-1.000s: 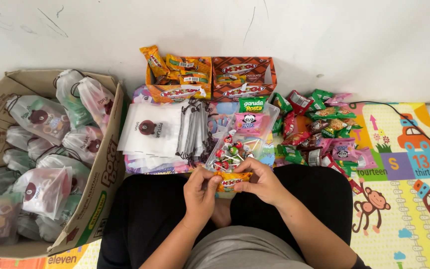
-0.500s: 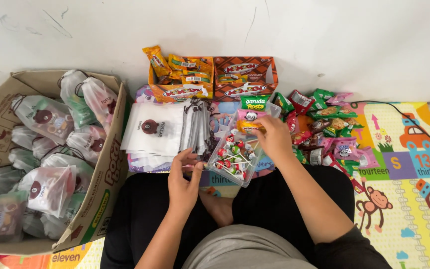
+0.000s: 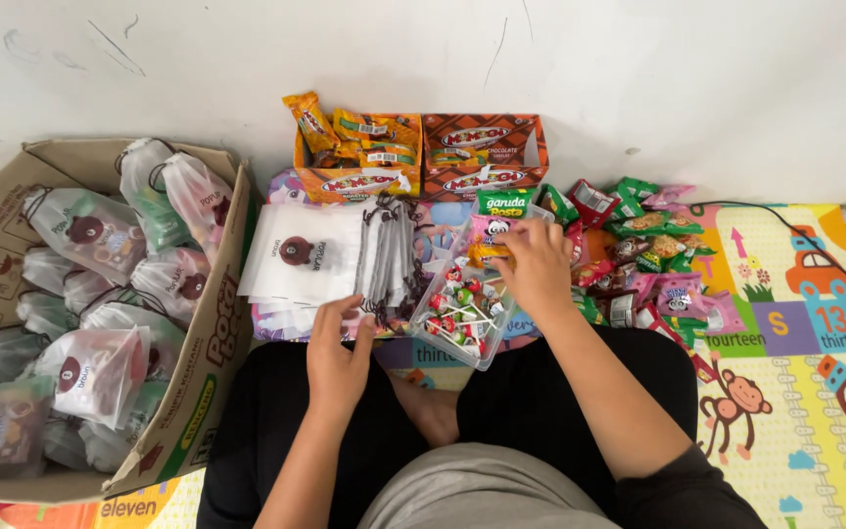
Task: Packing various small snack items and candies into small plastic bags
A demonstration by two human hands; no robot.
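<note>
White wall fills the top of the frame, and below it a colourful play mat (image 3: 795, 323) covers the floor where the person sits cross-legged. Two orange snack boxes (image 3: 423, 157) stand side by side at upper centre. One cardboard box (image 3: 203, 382) at left holds many filled drawstring bags, too crowded to count. The left hand (image 3: 337, 355), fingers loosely spread, touches the edge of one stack of flat white pouches (image 3: 296, 260). The right hand (image 3: 533, 264) pinches a small pink packet (image 3: 487, 233) above one clear tray of lollipops (image 3: 462, 312). Loose sweets (image 3: 638, 255) lie heaped at right.
</note>
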